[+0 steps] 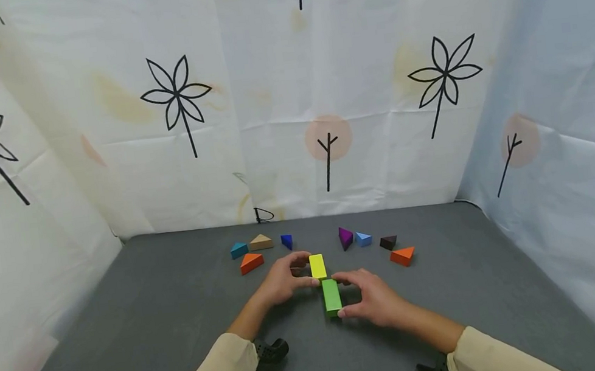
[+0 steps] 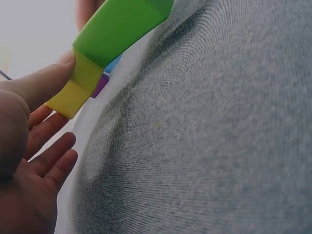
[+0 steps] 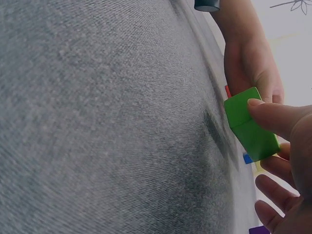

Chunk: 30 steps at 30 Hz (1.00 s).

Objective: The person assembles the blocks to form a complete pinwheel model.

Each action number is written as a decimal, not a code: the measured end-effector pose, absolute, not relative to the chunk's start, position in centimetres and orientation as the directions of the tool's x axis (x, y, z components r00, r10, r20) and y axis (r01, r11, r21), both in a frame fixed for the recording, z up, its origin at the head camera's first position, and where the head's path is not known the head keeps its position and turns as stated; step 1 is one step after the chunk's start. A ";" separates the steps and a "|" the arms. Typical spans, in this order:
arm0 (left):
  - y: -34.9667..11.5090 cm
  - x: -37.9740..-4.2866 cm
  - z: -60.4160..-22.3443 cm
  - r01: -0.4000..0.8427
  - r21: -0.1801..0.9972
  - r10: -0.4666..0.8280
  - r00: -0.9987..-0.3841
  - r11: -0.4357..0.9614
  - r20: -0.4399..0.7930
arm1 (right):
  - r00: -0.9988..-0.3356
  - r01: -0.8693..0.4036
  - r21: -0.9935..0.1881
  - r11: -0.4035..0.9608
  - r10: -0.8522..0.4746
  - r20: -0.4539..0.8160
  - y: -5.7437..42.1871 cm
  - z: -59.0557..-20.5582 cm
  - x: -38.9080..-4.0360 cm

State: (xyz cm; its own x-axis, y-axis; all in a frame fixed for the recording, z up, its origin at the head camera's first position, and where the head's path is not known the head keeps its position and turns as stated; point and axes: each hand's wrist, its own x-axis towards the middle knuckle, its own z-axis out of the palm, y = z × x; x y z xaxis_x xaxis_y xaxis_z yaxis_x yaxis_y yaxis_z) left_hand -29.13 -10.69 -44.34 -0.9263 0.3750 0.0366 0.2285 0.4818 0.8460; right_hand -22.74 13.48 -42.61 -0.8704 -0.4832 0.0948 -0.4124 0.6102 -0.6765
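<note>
Near the middle of the table in the head view, my left hand (image 1: 282, 282) pinches a yellow rectangular block (image 1: 318, 266) between thumb and fingers. My right hand (image 1: 372, 299) holds a bright green rectangular block (image 1: 332, 298) by its near and far ends. The green block's far end meets the yellow block's near end, with the green one set slightly right. From the left wrist, the thumb presses the yellow block (image 2: 72, 97) right where the green block (image 2: 122, 29) borders it. In the right wrist view, the right thumb lies on an end face of the green block (image 3: 253, 129).
Beyond the left hand lie teal (image 1: 239, 250), tan (image 1: 261, 242), orange (image 1: 252, 262) and blue (image 1: 287, 242) triangular blocks. Toward the right sit purple (image 1: 346, 238), light blue (image 1: 363, 238), dark brown (image 1: 388, 242) and orange (image 1: 403, 256) ones. Printed fabric walls (image 1: 274, 176) border the grey table (image 1: 181, 321).
</note>
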 end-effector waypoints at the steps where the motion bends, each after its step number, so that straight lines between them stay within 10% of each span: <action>1: -10.6 -29.1 -44.3 0.233 0.845 0.381 -0.924 0.482 0.037 | -0.869 -0.415 -0.677 0.608 -0.485 0.097 13.5 -42.6 -22.8; 30: -11.2 -29.0 -45.0 0.305 0.811 0.479 -0.877 0.500 0.034 | -0.842 -0.450 -0.634 0.629 -0.536 0.066 12.8 -43.5 -22.8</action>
State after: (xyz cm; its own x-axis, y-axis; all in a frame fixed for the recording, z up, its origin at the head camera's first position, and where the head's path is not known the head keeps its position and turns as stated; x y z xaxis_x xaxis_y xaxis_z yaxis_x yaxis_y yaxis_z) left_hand -28.98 -11.20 -45.04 -0.8771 0.4792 0.0342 0.3047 0.4998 0.8108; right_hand -22.76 12.80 -43.51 -0.8419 -0.5355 0.0665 -0.4502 0.6291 -0.6337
